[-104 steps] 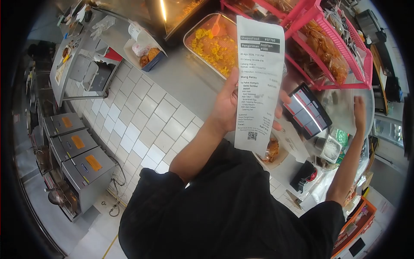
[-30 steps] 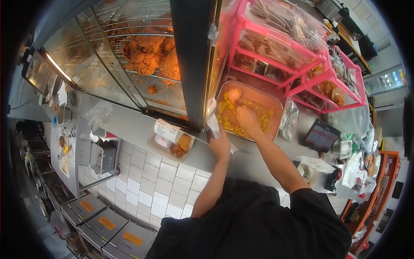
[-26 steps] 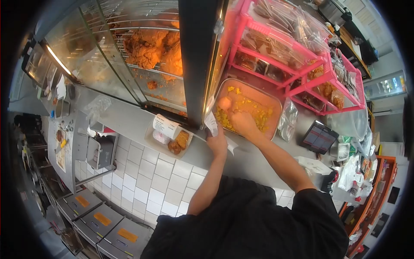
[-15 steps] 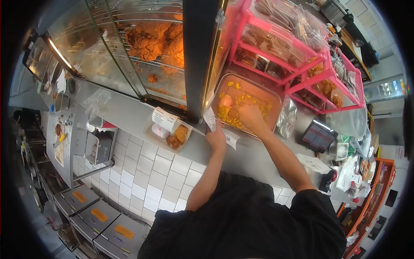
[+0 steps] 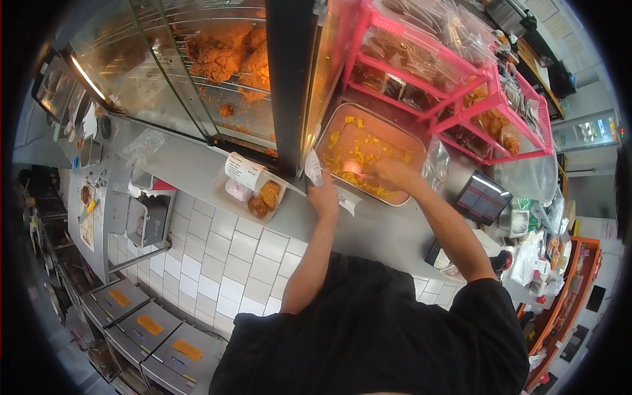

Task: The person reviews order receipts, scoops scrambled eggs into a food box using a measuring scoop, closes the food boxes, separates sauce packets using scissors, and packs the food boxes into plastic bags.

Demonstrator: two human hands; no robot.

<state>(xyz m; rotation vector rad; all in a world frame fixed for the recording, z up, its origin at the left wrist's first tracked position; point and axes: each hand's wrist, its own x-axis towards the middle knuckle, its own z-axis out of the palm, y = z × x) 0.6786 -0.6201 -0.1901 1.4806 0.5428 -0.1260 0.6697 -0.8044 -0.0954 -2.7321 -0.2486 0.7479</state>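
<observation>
My left hand is closed on a printed white paper slip at the counter's edge, by the dark post of the display cabinet. More white paper shows on the other side of that hand. My right hand is over a metal tray, its fingers closed around the handle end of a pinkish spoon. The spoon's rounded end rests among yellow food bits scattered across the tray bottom. Most of the handle is hidden by my fingers.
Left of my hands, an open box holds browned food and a small wrapped bag under a printed label. The glass cabinet with fried chicken stands beyond it. Pink baskets of packets border the tray. A tablet sits to the right.
My right hand has moved the spoon down toward the tray's near side. The left hand keeps hold of the paper slip. The whole view has shifted slightly.
</observation>
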